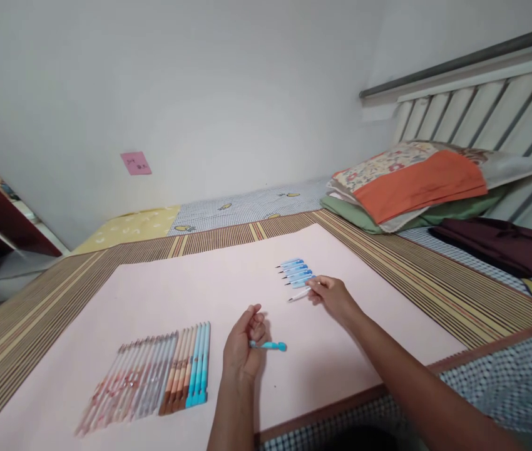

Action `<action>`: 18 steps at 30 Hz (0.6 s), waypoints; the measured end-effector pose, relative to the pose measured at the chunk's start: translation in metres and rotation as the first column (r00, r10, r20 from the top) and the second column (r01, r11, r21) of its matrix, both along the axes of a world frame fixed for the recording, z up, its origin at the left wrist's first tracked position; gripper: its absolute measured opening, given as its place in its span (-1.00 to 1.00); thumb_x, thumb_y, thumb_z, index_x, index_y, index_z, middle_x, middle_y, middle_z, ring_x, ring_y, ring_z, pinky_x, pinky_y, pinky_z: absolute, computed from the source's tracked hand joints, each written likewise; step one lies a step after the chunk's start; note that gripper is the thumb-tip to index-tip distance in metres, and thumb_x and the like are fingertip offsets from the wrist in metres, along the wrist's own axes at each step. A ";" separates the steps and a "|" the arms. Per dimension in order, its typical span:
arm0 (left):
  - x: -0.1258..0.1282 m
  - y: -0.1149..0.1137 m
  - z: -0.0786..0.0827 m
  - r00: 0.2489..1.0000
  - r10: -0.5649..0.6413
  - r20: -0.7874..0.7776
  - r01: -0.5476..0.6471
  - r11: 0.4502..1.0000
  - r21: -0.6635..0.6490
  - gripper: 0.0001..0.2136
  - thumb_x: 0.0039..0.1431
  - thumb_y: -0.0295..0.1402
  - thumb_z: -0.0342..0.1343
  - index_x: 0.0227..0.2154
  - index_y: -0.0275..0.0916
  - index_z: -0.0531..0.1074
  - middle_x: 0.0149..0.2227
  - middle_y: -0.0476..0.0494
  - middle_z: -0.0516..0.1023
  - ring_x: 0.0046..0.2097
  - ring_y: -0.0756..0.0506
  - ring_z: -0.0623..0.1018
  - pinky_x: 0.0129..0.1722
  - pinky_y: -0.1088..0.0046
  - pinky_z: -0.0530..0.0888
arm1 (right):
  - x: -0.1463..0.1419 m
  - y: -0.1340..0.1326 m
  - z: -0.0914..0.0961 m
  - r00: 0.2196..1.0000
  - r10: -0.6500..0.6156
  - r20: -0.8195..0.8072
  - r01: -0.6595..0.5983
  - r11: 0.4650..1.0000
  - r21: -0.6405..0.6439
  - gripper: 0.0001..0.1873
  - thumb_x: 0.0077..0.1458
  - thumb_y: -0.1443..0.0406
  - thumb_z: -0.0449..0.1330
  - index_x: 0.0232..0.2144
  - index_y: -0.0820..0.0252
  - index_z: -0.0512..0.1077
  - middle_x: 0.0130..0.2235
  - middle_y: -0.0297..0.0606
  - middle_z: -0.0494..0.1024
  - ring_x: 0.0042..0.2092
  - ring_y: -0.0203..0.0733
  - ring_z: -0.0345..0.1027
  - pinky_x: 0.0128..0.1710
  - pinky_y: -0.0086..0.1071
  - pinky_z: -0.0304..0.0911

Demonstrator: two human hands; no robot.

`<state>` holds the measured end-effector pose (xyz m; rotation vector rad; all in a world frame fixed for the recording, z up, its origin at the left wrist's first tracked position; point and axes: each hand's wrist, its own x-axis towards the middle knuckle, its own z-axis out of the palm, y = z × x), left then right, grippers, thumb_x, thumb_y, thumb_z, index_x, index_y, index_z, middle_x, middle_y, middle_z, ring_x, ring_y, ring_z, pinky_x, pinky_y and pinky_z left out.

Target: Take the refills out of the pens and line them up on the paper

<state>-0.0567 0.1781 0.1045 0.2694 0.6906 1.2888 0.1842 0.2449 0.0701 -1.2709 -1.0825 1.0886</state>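
My left hand (243,338) is over the front middle of a pale pink sheet (228,282), fingers curled in. A turquoise pen (273,346) sticks out to the right from under its fingers; its other end is hidden by the hand. My right hand (329,294) pinches a slim white pen (300,294), its dark tip pointing left. Just beyond that lies a short stack of blue-and-white pens (296,268), tips to the left. Left of my left hand is a row of pens side by side: pinkish clear ones (125,376), brown-and-peach ones (181,369) and turquoise ones (199,363).
A striped mat (369,257) lies under the sheet, on checked bedding (486,388). Folded cushions (416,181) and a dark maroon cloth (501,244) are at the right, beside a white radiator (496,113). A pink note (136,163) is on the wall.
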 end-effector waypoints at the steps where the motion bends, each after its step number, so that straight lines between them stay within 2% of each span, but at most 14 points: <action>1: 0.000 0.000 0.000 1.000 0.000 0.000 0.000 1.000 0.001 -0.76 -0.05 -0.40 0.44 -0.36 -0.39 0.53 -0.53 0.02 0.45 -0.65 0.19 0.12 -0.68 0.63 0.04 | 0.002 0.000 -0.003 1.000 -0.008 0.027 0.008 1.000 0.006 -0.60 -0.15 0.01 0.40 -0.41 0.22 0.53 -0.53 -0.29 0.51 -0.50 -0.25 0.32 -0.45 -0.34 0.26; 4: 0.000 0.000 0.000 1.000 -0.006 0.004 0.006 1.000 -0.002 -0.75 -0.05 -0.40 0.44 -0.36 -0.40 0.52 -0.52 0.02 0.45 -0.65 0.19 0.13 -0.68 0.63 0.05 | 0.011 0.000 -0.006 0.992 -0.014 0.125 0.008 0.999 0.043 -0.78 -0.19 0.17 0.38 -0.48 0.18 0.53 -0.53 -0.35 0.50 -0.44 -0.22 0.32 -0.40 -0.34 0.23; 6: 0.000 0.000 0.000 1.000 -0.014 0.001 0.014 1.000 -0.003 -0.75 -0.04 -0.39 0.43 -0.35 -0.39 0.52 -0.52 0.02 0.44 -0.64 0.19 0.12 -0.67 0.63 0.05 | 0.017 -0.002 -0.006 0.954 -0.002 0.300 -0.032 0.994 0.107 -0.88 -0.14 0.23 0.32 -0.49 0.15 0.54 -0.46 -0.35 0.53 -0.36 -0.18 0.35 -0.32 -0.33 0.24; 9: 0.000 0.000 0.000 1.000 -0.021 -0.006 0.021 1.000 0.000 -0.76 -0.03 -0.38 0.43 -0.36 -0.37 0.52 -0.53 0.03 0.43 -0.64 0.19 0.11 -0.67 0.63 0.05 | 0.023 -0.002 -0.007 0.793 -0.008 0.609 -0.132 0.974 0.185 -0.89 0.02 0.30 0.19 -0.46 0.12 0.53 -0.33 -0.31 0.56 -0.24 -0.15 0.39 -0.19 -0.31 0.24; 11: -0.001 0.000 -0.001 1.000 -0.026 -0.011 0.026 1.000 0.003 -0.77 -0.02 -0.38 0.42 -0.36 -0.36 0.52 -0.52 0.03 0.43 -0.64 0.19 0.11 -0.67 0.63 0.06 | 0.025 -0.002 -0.008 0.684 -0.038 0.729 -0.162 0.966 0.203 -0.85 0.09 0.35 0.15 -0.44 0.11 0.52 -0.29 -0.29 0.55 -0.19 -0.14 0.38 -0.13 -0.31 0.21; 15: 0.000 0.000 -0.002 1.000 -0.019 -0.017 0.019 1.000 0.001 -0.78 -0.02 -0.39 0.42 -0.35 -0.37 0.53 -0.52 0.02 0.44 -0.64 0.18 0.13 -0.67 0.64 0.06 | 0.022 0.001 -0.009 0.499 -0.107 0.860 -0.176 0.959 0.222 -0.79 0.20 0.39 0.12 -0.41 0.13 0.52 -0.26 -0.24 0.54 -0.16 -0.12 0.34 -0.11 -0.31 0.14; 18: 0.001 0.000 -0.001 1.000 -0.019 -0.024 0.019 1.000 0.001 -0.78 -0.02 -0.39 0.42 -0.36 -0.37 0.53 -0.53 0.02 0.44 -0.64 0.19 0.13 -0.67 0.64 0.06 | 0.018 0.003 -0.008 0.404 -0.129 0.905 -0.188 0.957 0.220 -0.74 0.27 0.40 0.07 -0.39 0.14 0.51 -0.24 -0.21 0.53 -0.17 -0.13 0.32 -0.14 -0.32 0.08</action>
